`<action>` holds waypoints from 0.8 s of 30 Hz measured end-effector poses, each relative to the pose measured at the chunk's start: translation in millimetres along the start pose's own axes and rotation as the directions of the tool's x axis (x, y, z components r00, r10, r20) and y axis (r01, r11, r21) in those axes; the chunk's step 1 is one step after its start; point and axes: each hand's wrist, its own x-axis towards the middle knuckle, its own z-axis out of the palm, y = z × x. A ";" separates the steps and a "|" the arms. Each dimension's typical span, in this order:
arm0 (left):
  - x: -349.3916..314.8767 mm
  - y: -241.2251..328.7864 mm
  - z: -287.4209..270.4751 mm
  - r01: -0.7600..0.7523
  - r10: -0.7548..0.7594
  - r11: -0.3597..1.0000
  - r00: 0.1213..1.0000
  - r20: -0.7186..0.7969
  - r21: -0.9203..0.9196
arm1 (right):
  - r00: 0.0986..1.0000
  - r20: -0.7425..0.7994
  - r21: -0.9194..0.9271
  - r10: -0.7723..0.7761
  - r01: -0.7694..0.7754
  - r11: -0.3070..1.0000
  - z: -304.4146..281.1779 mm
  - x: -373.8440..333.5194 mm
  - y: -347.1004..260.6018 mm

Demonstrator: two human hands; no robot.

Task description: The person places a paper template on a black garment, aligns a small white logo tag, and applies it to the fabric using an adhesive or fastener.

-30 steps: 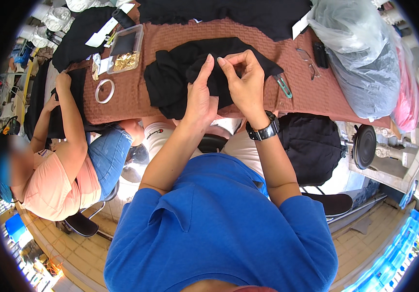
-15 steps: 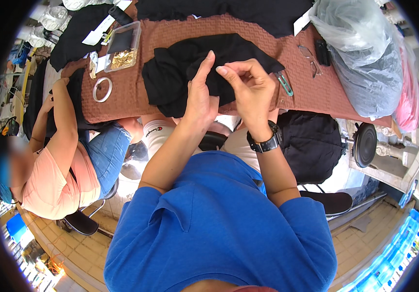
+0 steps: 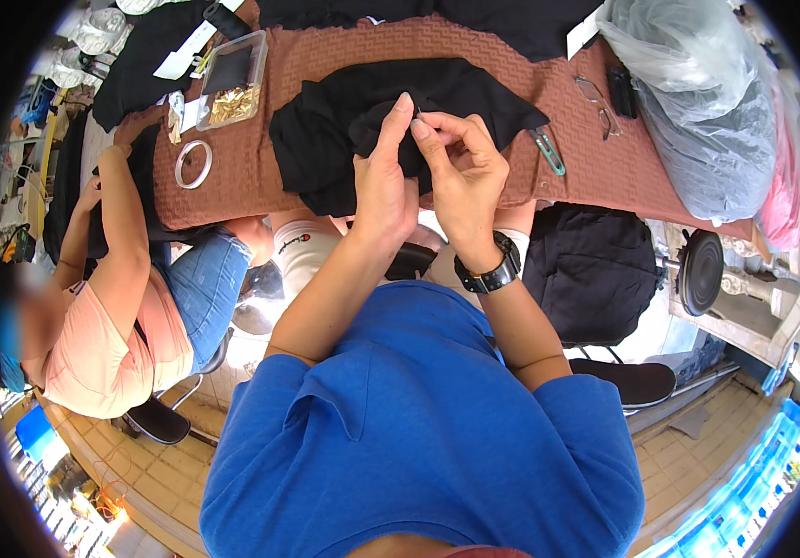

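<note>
Dark black cloth [image 3: 325, 139] lies bunched on the table in front of me, partly raised at my hands. My left hand [image 3: 385, 186] grips a fold of it, thumb upright and fingers mostly hidden behind the fabric. Close beside that thumb, my right hand [image 3: 463, 177] is closed in a pinch, thumb against forefinger. A tiny dark sliver shows at the pinch, too small to name. Green-handled thread snips [image 3: 547, 152] rest just right of the cloth.
A clear box [image 3: 235, 82] with gold-coloured pieces and a white ring [image 3: 193, 165] sit left on the brown tablecloth [image 3: 567, 186]. Eyeglasses [image 3: 597, 107] and large plastic bags [image 3: 697, 102] are at right. A co-worker [image 3: 116, 325] sits at left, a black bag [image 3: 590, 270] right.
My right hand has moved left, bringing its pinch up to the left thumb. A fold of black cloth now stands higher around the left fingers.
</note>
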 end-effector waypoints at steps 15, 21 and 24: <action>2.1 -6.8 2.0 -0.127 0.126 0.992 0.992 -0.029 -0.028 | 1.000 0.007 0.044 -0.008 0.008 0.999 -0.9 2.3 3.0; 5.5 -10.9 -0.8 -0.174 0.173 0.984 0.985 -0.014 -0.026 | 0.999 0.010 0.070 0.036 -0.036 0.997 -1.4 2.9 2.1; 4.9 -10.0 0.9 -0.173 0.173 0.985 0.984 -0.048 0.014 | 0.998 0.014 0.074 0.061 -0.062 0.995 -2.7 3.6 2.8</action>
